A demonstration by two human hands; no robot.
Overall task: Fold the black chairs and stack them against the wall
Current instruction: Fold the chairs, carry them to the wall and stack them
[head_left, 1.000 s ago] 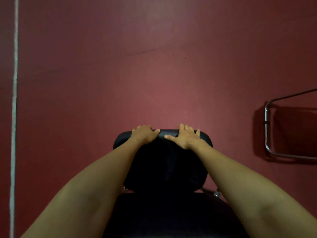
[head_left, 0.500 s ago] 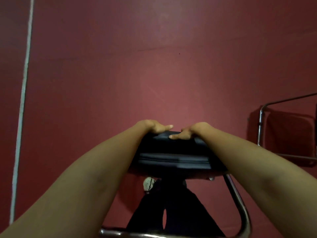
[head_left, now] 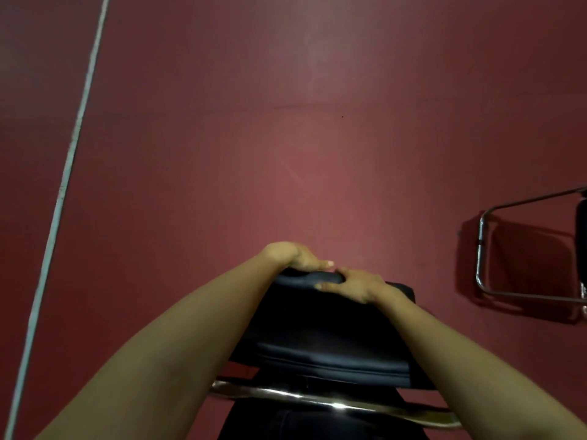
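Since 1 s ago, black chair tipped up; left hand, right hand clenched on top edge; risk: chrome frame snaps shut, pinching fingers

Red floor with a white line

The white line runs slantwise down the left side of the dark red floor; a small dark speck sits farther up, near the middle.
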